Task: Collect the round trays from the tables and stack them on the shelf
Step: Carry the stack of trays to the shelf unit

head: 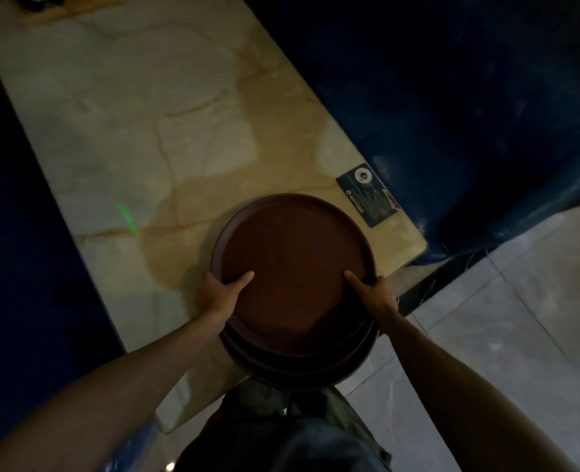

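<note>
Both forearms are bare, no sleeves reaching the wrists, and no rings, watch or gloves show near the fingers [246,276] of either hand. Below the arms, dark grey-green crumpled fabric trousers [315,434] are worn.

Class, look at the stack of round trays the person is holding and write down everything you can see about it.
The stack of round trays is dark reddish-brown with a matt, plastic-looking finish, each tray shallow with a raised rim. At least three show, their near edges stepped out below the top tray, which is empty. The stack lies roughly level above the near corner of the marbled table, partly overhanging it. The left hand and right hand grip opposite sides, thumbs on the top tray. Whether it rests on the table cannot be told.
</note>
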